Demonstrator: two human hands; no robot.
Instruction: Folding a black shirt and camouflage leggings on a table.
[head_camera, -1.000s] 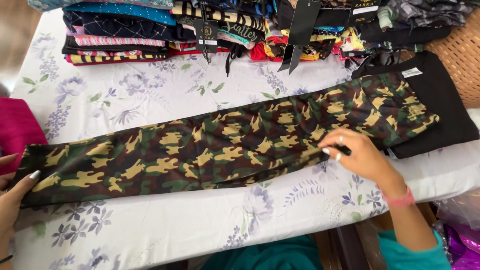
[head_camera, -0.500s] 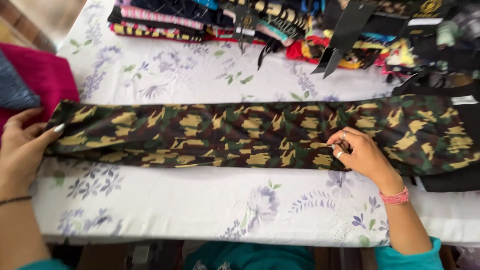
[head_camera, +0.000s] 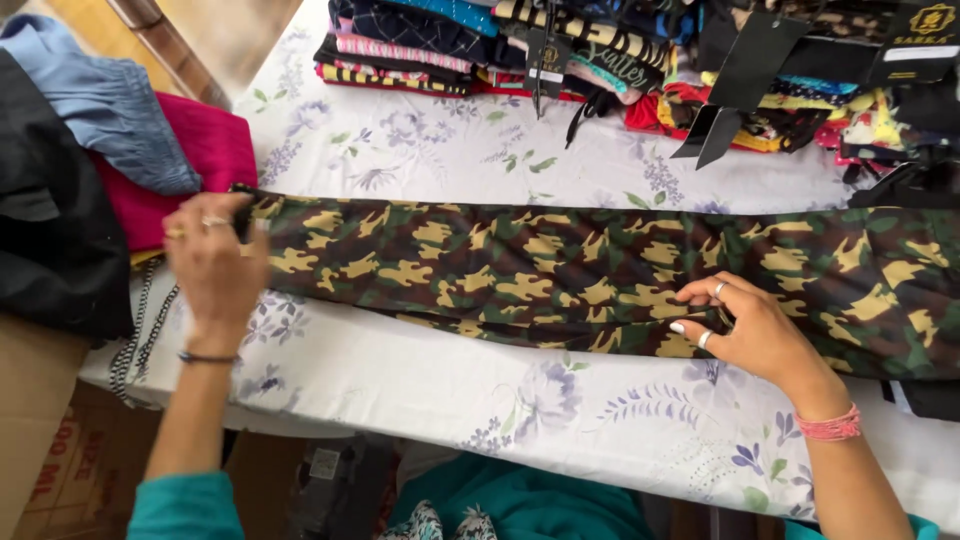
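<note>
My left hand (head_camera: 212, 262) has slid out to the far end of the camouflage leggings (head_camera: 560, 275), fingers curled down on the hem, where half a second ago it lay short of it. My right hand (head_camera: 752, 330) still pinches the lower edge near the middle, fingertips closed on a fold of cloth. The garment now lies stretched flat across the floral sheet (head_camera: 560, 405) on the worktop, below the stacked folded clothes (head_camera: 480, 45), so it looks pulled straight.
</note>
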